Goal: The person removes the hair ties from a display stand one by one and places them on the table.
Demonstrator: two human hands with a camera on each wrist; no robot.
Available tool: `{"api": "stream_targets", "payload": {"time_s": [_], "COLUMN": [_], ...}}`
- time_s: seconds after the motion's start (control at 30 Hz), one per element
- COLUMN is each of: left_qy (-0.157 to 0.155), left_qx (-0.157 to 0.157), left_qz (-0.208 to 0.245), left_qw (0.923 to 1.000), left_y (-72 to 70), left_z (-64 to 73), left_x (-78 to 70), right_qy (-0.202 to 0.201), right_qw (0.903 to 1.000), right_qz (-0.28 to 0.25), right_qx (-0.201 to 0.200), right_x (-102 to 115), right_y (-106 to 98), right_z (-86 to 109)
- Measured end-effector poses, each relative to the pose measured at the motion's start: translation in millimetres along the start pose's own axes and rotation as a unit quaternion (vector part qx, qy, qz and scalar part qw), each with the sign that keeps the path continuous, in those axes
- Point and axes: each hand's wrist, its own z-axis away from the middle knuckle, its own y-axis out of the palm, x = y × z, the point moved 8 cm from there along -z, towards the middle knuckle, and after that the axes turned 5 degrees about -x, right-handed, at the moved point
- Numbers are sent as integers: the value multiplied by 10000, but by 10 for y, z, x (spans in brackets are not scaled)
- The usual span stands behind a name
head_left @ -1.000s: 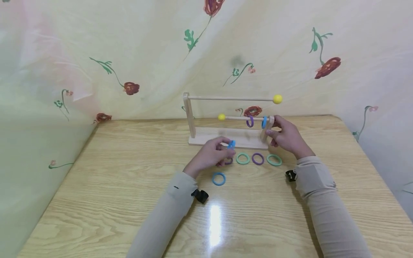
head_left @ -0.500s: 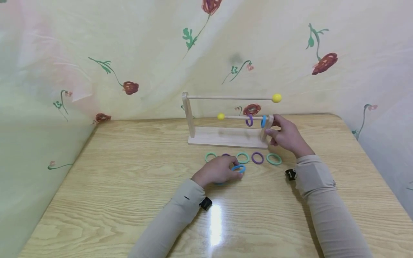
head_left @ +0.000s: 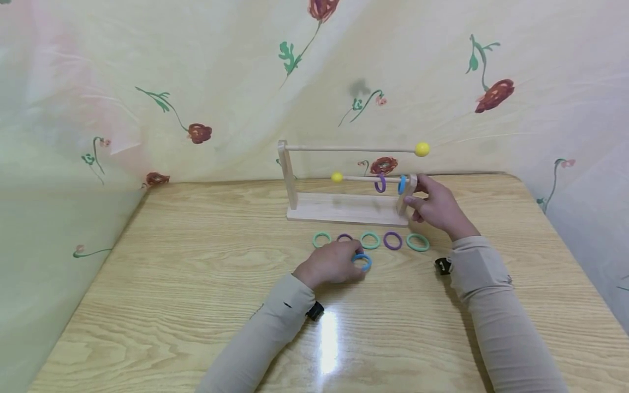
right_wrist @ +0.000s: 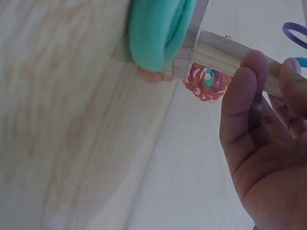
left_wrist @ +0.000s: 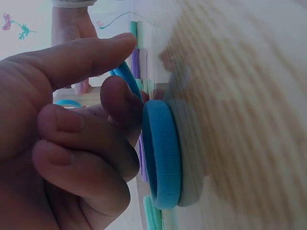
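Note:
In the head view my left hand (head_left: 334,262) is low over the table, pinching a blue hair tie (head_left: 362,263) between thumb and forefinger. The left wrist view shows a second ribbed blue hair tie (left_wrist: 165,153) lying on the table under the curled fingers; the hand hides it from the head view. My right hand (head_left: 437,207) grips the short right post (right_wrist: 218,50) of a wooden stand (head_left: 344,213). On the stand's lower rod hang a purple hair tie (head_left: 380,184) and a blue hair tie (head_left: 402,184), the blue one near the post.
A row of mint and purple hair ties lies before the stand, among them a mint one (head_left: 417,242) at the right end and a mint one (head_left: 321,239) at the left. The upper rod (head_left: 351,149) ends in a yellow ball (head_left: 422,149). A flowered cloth hangs behind the table.
My left hand has come down toward me from beside the stand, bringing the blue hair tie below the row and now covering the other blue one. The right hand stays on the post.

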Motion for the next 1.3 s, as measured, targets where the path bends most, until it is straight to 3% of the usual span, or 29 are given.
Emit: {"api": "stream_targets", "payload": {"time_s": [0.57, 0.67, 0.73, 0.83, 1.03, 1.1, 1.2, 1.3], "left_qy": [60, 159, 186, 163, 16, -34, -94, -228], "left_qx": [261, 177, 23, -365, -1063, -1218, -1376, -1447], "left_qz": [10, 494, 1063, 2091, 3922, 4278, 4633, 4840], "left_qw": [9996, 9985, 9942, 9771, 9137, 8956, 8754, 8627], "left_y": [-6, -74, -146, -281, -468, -499, -528, -521], "left_z": [12, -1, -31, -115, -384, -467, -570, -668], "left_x": [-57, -65, -59, -30, -2, -3, -5, -2], "right_qy": [22, 44, 65, 64, 37, 43, 40, 23], "right_qw": [10000, 10000, 10000, 10000, 10000, 9999, 9998, 9997], "right_qz": [-14, -23, -41, -47, -89, -112, -182, -217], "right_qx": [40, 25, 10, 11, 6, -19, -46, -77], "right_x": [1, -7, -12, -10, -23, -30, -40, -47], "right_y": [-26, -29, -27, -23, -27, -29, -22, -20], "right_z": [-17, -22, -30, -31, -9, -2, -1, -7]}}
